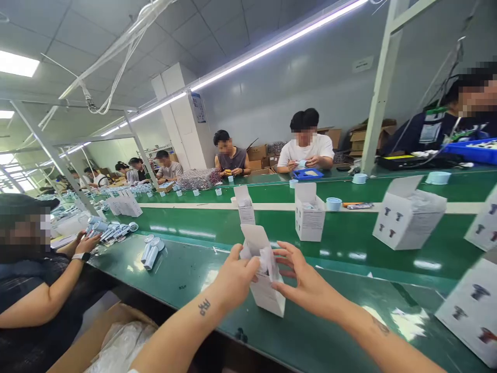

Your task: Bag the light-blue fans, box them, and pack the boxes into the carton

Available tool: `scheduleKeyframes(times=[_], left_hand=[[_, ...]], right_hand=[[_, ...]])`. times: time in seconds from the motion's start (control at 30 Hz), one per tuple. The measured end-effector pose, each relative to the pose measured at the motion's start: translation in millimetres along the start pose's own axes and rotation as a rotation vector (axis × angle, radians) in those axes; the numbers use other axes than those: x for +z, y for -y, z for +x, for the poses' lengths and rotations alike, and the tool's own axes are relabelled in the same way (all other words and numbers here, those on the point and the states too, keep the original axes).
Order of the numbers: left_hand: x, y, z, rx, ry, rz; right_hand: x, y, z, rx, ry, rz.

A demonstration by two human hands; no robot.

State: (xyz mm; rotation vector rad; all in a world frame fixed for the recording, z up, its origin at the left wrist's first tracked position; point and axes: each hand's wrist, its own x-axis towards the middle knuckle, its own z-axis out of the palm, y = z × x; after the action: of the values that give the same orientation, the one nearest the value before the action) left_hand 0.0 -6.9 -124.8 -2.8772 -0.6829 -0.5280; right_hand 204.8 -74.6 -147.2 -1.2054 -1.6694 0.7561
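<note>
A small white carton (267, 295) with its top flap up stands tilted over the green bench (194, 269). My left hand (235, 277) grips its left side, thumb pressed near the opening. My right hand (305, 280) is at the right side, fingers curled around a white plastic-wrapped item (267, 261) that sticks out of the carton's mouth.
Open white cartons (309, 212) stand along the green conveyor belt (349, 233), with more at the right edge (473, 308). Pale blue handheld devices (151, 251) lie at the left. A seated person (34, 290) works at my left; others sit across the line. A cardboard box (104, 336) sits below.
</note>
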Motion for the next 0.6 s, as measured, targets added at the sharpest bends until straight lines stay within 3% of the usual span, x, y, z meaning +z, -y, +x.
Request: scheduleKeyframes(times=[0.07,0.2,0.3,0.37,0.47,0.6], left_hand=[[-14,43,3,-0.002,0.026,-0.093],[-27,152,23,-0.203,-0.027,-0.120],[-17,229,46,-0.288,-0.082,-0.097],[-2,268,60,-0.331,-0.120,-0.088],[25,303,71,-0.370,-0.164,-0.084],[55,319,74,-0.363,-0.171,-0.085]], right_hand=[[-5,2,18,0.003,0.038,-0.063],[-4,-4,45,0.095,0.019,-0.059],[8,-10,55,0.195,0.143,-0.025],[19,-13,57,0.225,0.245,-0.028],[31,-20,61,0.262,0.332,-0.060],[43,-34,70,0.330,0.343,-0.067]])
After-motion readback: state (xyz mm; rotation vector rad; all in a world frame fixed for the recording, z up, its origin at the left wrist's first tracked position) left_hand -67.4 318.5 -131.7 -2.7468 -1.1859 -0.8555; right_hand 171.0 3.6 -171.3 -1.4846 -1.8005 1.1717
